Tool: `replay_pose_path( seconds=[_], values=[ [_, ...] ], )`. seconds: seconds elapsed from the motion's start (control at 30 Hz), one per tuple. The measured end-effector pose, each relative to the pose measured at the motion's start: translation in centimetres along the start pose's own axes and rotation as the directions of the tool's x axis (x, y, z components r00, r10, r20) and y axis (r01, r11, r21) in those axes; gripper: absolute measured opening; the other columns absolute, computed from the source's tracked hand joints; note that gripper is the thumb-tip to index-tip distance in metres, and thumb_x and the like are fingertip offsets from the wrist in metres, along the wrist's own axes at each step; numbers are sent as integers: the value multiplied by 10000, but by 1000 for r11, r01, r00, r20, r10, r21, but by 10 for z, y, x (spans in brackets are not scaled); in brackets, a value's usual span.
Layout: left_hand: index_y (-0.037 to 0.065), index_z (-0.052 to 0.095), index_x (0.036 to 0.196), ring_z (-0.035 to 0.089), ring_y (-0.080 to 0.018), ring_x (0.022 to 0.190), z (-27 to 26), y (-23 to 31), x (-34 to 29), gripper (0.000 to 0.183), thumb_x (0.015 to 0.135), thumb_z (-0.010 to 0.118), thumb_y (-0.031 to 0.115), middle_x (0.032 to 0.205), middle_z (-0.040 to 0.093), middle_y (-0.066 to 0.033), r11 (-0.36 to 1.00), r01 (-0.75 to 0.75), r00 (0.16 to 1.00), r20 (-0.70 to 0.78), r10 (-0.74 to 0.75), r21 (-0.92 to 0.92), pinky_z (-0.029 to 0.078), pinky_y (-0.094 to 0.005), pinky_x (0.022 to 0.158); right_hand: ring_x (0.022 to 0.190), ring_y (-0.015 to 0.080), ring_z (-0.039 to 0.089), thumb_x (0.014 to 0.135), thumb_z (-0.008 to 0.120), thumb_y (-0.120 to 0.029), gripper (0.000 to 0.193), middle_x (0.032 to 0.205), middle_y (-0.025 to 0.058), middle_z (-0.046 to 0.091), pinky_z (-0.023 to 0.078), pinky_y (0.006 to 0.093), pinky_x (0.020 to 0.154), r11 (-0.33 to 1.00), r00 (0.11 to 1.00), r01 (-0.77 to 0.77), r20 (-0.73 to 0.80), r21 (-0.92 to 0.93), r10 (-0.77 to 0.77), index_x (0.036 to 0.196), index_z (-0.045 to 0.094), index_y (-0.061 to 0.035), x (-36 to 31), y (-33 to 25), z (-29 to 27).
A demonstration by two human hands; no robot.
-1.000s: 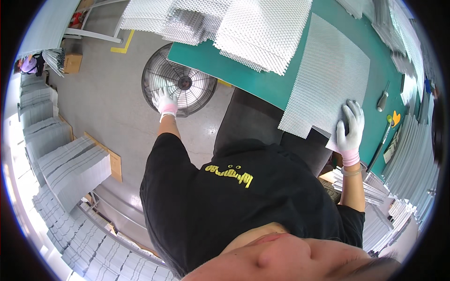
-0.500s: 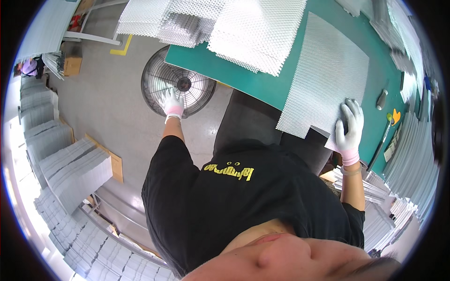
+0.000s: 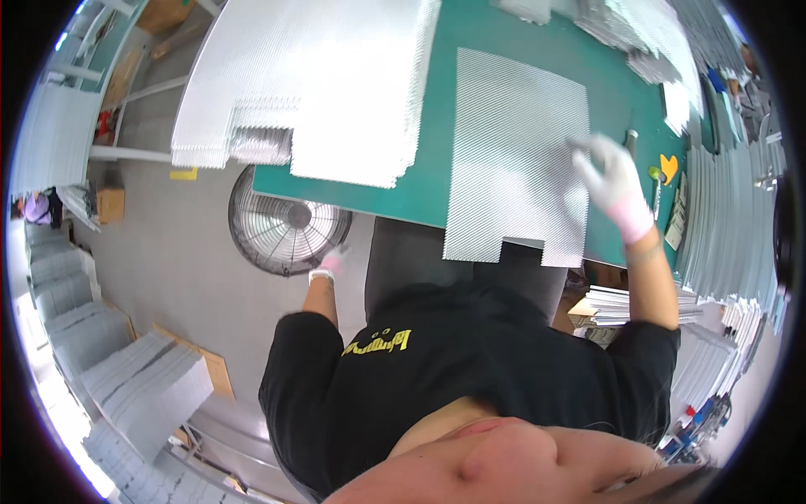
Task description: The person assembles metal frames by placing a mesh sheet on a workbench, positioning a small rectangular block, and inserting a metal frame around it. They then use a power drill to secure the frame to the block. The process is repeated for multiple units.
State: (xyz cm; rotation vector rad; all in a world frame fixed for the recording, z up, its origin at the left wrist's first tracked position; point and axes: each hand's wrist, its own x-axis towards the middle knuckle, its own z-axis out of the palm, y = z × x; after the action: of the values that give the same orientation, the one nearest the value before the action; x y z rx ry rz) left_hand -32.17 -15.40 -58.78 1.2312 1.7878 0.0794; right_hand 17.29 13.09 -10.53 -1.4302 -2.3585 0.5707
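A silvery expanded-metal mesh sheet (image 3: pixel 512 160) lies on the green table (image 3: pixel 432 168), its notched near end jutting past the table edge toward my lap. My right hand (image 3: pixel 611 181), in a white glove with a pink cuff, is at the sheet's right edge with its fingers apart and holds nothing; whether it touches the mesh I cannot tell. Beside my left thigh, off the table, is my gloved left hand (image 3: pixel 336 259), its fingers smeared by motion. It is nearest to a round floor fan (image 3: pixel 294 220). Left of the sheet sits a stack of similar mesh sheets (image 3: pixel 336 92).
At the table's right lie a screwdriver (image 3: pixel 631 141), a green-headed tool (image 3: pixel 656 178) and an orange piece (image 3: pixel 668 168). Pale stacked panels (image 3: pixel 730 218) rise beyond them. More panels (image 3: pixel 151 382) fill racks at left, with a cardboard box (image 3: pixel 110 205) on the floor.
My view has turned. The mesh sheet now lies straighter before me. My right hand has left its near right corner and moved farther up; my left hand has drawn back from before the fan.
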Motion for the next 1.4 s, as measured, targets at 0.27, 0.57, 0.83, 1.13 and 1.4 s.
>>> replay_pose_path(
  seconds=[0.27, 0.57, 0.83, 1.13, 1.4],
  values=[
    [100, 627, 1294, 660, -440, 1073, 55, 30, -50, 403, 991, 503, 335, 1116, 685, -292, 991, 133, 985, 105, -135, 25, 522, -495, 919, 1305, 358, 529, 934, 516, -323, 526, 1378, 238, 563, 430, 407, 1099, 973, 902, -105, -433, -204, 6, 1327, 576, 20, 228, 96, 17],
    [-4, 636, 1244, 640, -422, 1076, 88, 2, -83, 370, 1008, 511, 251, 1175, 670, -265, 983, 73, 990, 133, -50, -170, 514, -446, 914, 1068, 381, 683, 829, 624, -461, 611, 1145, 232, 710, 523, 440, 956, 738, 735, -668, -235, -93, 635, 1220, 666, 7, 302, 114, 10],
    [-4, 631, 1267, 651, -384, 1113, 63, 47, -64, 421, 966, 574, 284, 1178, 685, -248, 970, 144, 983, 144, -116, -195, 502, -435, 934, 1085, 328, 689, 831, 634, -479, 527, 1188, 140, 721, 523, 429, 935, 733, 776, -626, -113, -266, 621, 1137, 738, -62, 302, 92, -8],
    [28, 647, 1261, 654, -399, 1122, 84, 18, -52, 418, 942, 606, 295, 1170, 696, -238, 872, 264, 964, 122, -234, -411, 504, -448, 924, 1084, 293, 679, 877, 647, -490, 652, 1182, 185, 694, 539, 386, 921, 760, 802, -585, -338, -283, 492, 1300, 612, 6, 309, 90, -28],
    [35, 639, 1281, 651, -389, 1134, 72, 21, -70, 393, 953, 573, 240, 1196, 691, -228, 979, 191, 971, 155, -179, -67, 514, -447, 934, 1324, 396, 528, 807, 676, -633, 893, 1404, 320, 524, 409, 409, 1122, 906, 796, -422, -467, 28, 385, 1322, 572, 89, 349, 106, -47]
  ],
)
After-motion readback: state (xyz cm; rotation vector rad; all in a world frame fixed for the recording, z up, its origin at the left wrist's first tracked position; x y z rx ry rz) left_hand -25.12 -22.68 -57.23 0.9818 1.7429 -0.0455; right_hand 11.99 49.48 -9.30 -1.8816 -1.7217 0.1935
